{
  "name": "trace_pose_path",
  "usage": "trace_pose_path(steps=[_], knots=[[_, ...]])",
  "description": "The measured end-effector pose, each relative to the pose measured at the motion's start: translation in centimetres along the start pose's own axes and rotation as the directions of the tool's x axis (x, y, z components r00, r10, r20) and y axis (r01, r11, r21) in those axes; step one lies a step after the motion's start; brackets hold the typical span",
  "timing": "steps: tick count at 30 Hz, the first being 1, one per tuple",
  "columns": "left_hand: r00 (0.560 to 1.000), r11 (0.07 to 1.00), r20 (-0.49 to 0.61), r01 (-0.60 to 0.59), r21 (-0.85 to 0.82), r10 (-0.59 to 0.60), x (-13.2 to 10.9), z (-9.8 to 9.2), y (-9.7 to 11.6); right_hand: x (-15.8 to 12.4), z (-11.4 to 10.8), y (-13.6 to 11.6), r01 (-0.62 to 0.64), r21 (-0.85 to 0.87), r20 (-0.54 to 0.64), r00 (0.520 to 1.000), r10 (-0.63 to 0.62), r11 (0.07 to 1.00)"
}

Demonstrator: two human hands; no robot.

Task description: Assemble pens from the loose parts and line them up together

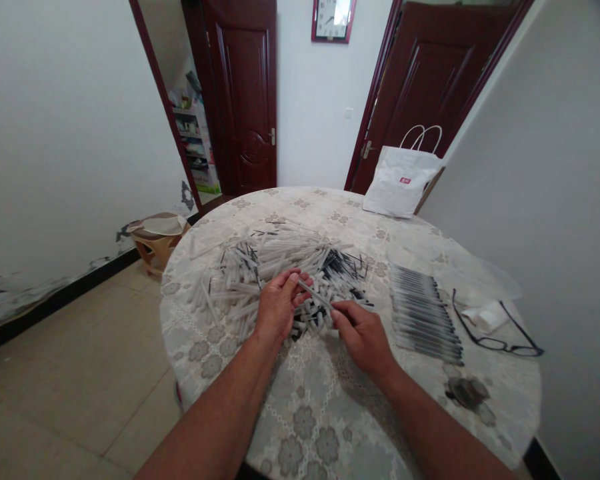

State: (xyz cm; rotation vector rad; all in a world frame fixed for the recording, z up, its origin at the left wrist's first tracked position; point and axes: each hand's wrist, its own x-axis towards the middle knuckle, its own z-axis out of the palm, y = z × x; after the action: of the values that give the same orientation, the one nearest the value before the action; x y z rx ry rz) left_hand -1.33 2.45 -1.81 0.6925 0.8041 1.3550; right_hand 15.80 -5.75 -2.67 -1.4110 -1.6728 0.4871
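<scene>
A slim translucent tube, like a pen barrel, spans the gap between my two hands. My left hand pinches its far end between thumb and fingers, the other fingers loosely curled. Round the near end, the fingers of my right hand are closed. Under and beyond my hands lies a loose heap of whitish translucent tubes. Thin black sticks are mixed in, mostly on the heap's right side. To the right of my right hand, several grey tubes with dark ends lie side by side in a neat row.
A patterned cloth covers the round table. Right of the row are black-framed glasses, a white roll and a small dark round object. A white paper bag stands at the back right. A stool is left.
</scene>
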Motion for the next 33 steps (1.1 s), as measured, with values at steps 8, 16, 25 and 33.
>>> trace_pose_path(steps=[8,16,25,33], knots=[[0.997,0.994,0.062,-0.042,0.104,0.035,-0.4,1.0,0.0,1.5,-1.3,-0.1,0.016,0.003,0.058,0.998,-0.016,1.000],[0.939,0.847,0.341,-0.218,0.485,0.047,-2.5,1.6,0.0,1.8,-4.9,-1.2,0.197,-0.457,0.202,0.973,-0.114,0.867],[0.775,0.312,0.500,-0.621,0.719,0.387,-1.7,0.1,-1.2,6.9,-17.1,5.1,0.048,-0.843,0.190,0.959,0.212,0.535],[0.627,0.044,0.683,-0.747,0.663,0.375,-1.6,-0.3,-2.2,9.0,-19.4,11.2,0.010,-0.905,0.211,0.879,0.428,0.425]])
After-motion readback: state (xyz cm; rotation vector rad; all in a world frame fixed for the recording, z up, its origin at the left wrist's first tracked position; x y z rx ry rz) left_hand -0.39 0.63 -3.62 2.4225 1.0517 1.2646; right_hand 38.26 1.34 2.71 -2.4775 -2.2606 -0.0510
